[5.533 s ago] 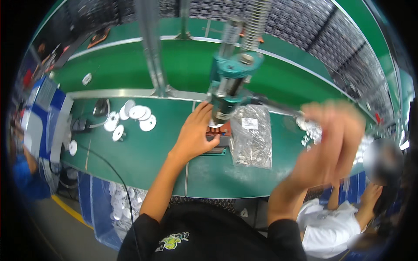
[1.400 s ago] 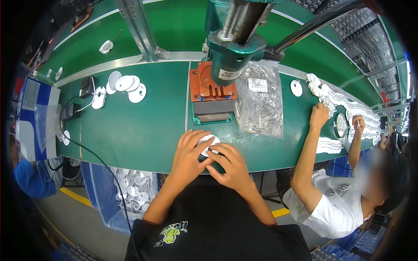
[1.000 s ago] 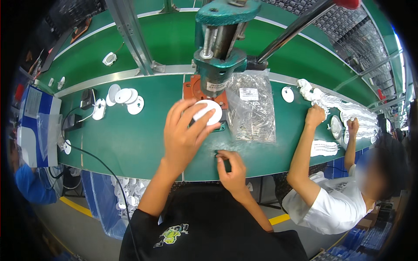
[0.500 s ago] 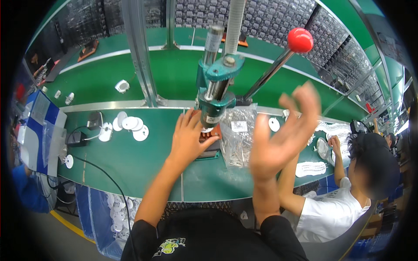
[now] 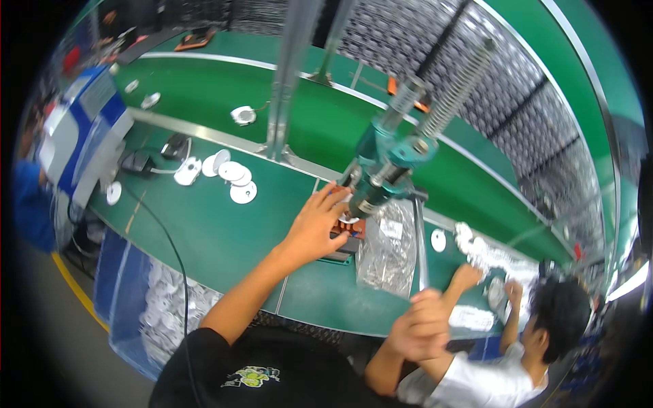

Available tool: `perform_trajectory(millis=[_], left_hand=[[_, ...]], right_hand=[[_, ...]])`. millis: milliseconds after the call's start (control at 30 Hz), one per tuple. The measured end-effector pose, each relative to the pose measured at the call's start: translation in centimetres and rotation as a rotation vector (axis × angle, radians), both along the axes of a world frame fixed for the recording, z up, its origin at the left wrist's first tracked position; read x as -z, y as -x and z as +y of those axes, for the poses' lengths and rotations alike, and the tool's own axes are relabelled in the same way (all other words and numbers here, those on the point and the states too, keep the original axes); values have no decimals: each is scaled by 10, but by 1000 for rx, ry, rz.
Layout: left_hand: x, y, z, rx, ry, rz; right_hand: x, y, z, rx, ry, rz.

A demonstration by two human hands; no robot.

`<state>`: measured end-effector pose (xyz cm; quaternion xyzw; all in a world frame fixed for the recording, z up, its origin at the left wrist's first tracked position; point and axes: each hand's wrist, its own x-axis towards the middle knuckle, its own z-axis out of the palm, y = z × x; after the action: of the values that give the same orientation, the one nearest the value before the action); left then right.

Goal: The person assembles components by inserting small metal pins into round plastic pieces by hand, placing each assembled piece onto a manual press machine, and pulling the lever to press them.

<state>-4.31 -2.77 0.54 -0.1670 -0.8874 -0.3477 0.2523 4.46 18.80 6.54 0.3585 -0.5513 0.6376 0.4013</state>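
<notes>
My left hand (image 5: 314, 228) rests against the orange-brown fixture block (image 5: 352, 228) at the foot of a green hand press (image 5: 389, 166). Its fingers are stretched out along the block's far side, with the thumb apart at the near side. A small white part (image 5: 349, 219) shows under the press ram; most of it is hidden. On the right, my right hand (image 5: 422, 328) is closed around the end of the press's metal lever (image 5: 421, 251), which points down toward me. The lever's red ball is hidden within the hand.
Right of the press lies a clear bag of small parts (image 5: 386, 255). White discs (image 5: 232, 171) and a black adapter (image 5: 139, 163) sit at the left. A blue bin (image 5: 122, 285) holds white parts below the table edge. A co-worker in a white shirt (image 5: 469, 381) works close at my right.
My right hand has gone from open in the air to gripping the lever, which has swung down toward me. The view has turned and tilted; my left hand stays by the fixture.
</notes>
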Motion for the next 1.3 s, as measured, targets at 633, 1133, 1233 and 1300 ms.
perform_trajectory(millis=[633,1133,1233,1300], left_hand=[[29,-106,-13,94,-933,-404],[18,-74,-86,-549,260,-178],[54,-60,-124,-473,227,-224],[58,-60,-118,-510,317,-270]], right_hand=[[30,21,-41,308,-767,-135],[44,100,36,1010,-367,-386],[79,138,92,1281,-458,-373],[101,149,110,1251,-452,-722]])
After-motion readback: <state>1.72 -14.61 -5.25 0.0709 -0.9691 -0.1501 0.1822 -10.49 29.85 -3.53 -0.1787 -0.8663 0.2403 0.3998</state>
